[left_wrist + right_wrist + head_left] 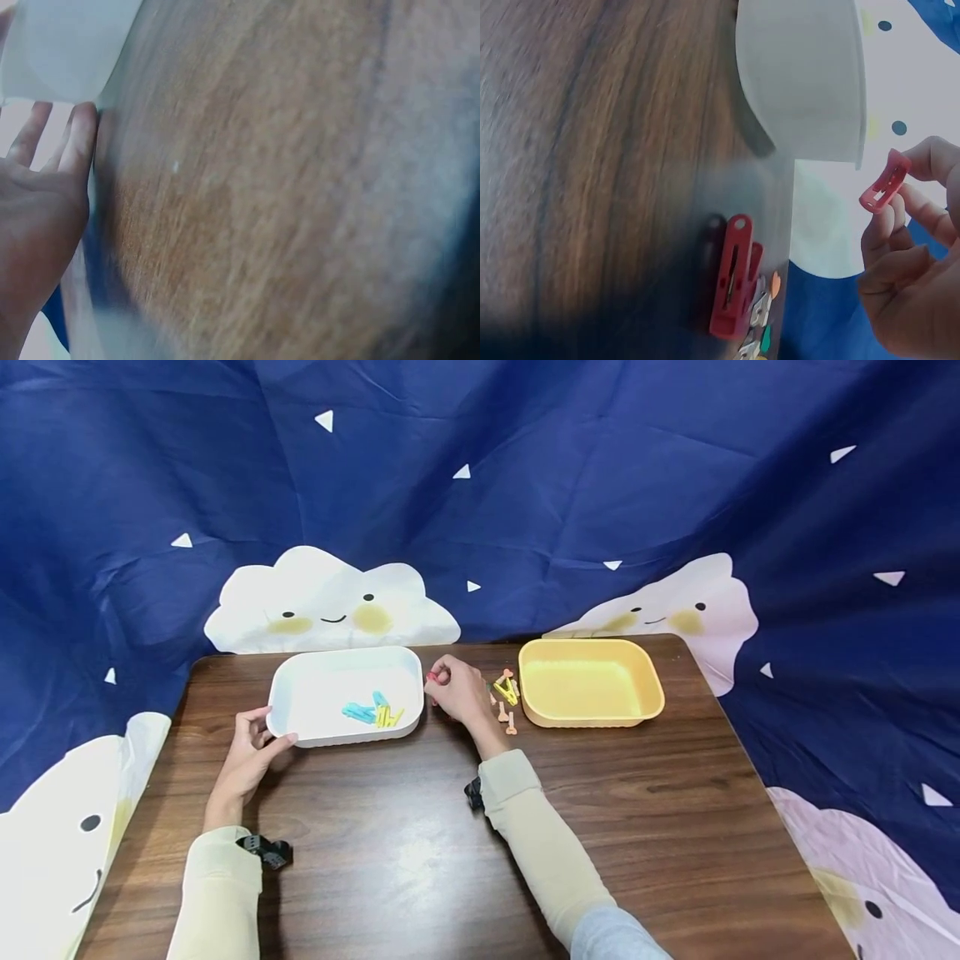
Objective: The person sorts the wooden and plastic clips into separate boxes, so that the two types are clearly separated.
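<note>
Pinching a red clip [886,182] between thumb and fingertips, my right hand [919,277] had it just beside the white tray [345,737]. My left hand [246,758] held the tray's corner. The clip seemed light and stiff, best held by its sides. It looked narrow, with a gap inside.

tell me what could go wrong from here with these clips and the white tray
The pinched red clip could slip from the right hand's fingers onto the table. Another red clip lies near that hand and might get knocked. The left hand holds the white tray by one corner, so a jerk might slide the blue clips and yellow clips inside.
</note>
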Demonstrator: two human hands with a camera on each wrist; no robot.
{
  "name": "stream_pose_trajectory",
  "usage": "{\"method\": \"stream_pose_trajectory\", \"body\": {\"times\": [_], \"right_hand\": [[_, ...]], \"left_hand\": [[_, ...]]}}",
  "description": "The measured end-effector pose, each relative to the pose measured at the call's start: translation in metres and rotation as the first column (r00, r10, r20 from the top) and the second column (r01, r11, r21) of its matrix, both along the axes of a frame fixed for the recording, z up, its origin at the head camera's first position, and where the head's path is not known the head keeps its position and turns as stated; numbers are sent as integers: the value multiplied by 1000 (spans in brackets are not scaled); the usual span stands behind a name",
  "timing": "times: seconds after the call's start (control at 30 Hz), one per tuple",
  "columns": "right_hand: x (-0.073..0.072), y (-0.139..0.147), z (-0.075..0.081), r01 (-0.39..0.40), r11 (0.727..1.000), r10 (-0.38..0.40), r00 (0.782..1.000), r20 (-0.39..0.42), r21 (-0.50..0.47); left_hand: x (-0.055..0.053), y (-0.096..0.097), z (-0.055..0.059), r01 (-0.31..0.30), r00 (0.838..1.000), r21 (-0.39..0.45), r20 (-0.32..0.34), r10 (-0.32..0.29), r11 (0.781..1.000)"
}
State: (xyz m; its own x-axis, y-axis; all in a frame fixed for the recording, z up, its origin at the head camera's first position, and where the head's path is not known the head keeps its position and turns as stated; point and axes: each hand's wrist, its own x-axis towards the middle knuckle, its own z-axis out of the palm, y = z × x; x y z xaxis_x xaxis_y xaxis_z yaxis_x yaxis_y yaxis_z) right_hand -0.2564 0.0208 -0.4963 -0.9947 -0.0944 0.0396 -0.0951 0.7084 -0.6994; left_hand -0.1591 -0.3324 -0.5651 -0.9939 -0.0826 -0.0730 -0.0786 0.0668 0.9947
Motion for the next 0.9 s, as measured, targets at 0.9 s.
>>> {"method": "stream_pose_trajectory", "body": {"times": [0.9], "right_hand": [[4, -46, 5, 16, 1000, -17, 1000, 26, 13]], "left_hand": [[-3, -6, 0, 15, 1000, -31, 23, -15, 999]]}}
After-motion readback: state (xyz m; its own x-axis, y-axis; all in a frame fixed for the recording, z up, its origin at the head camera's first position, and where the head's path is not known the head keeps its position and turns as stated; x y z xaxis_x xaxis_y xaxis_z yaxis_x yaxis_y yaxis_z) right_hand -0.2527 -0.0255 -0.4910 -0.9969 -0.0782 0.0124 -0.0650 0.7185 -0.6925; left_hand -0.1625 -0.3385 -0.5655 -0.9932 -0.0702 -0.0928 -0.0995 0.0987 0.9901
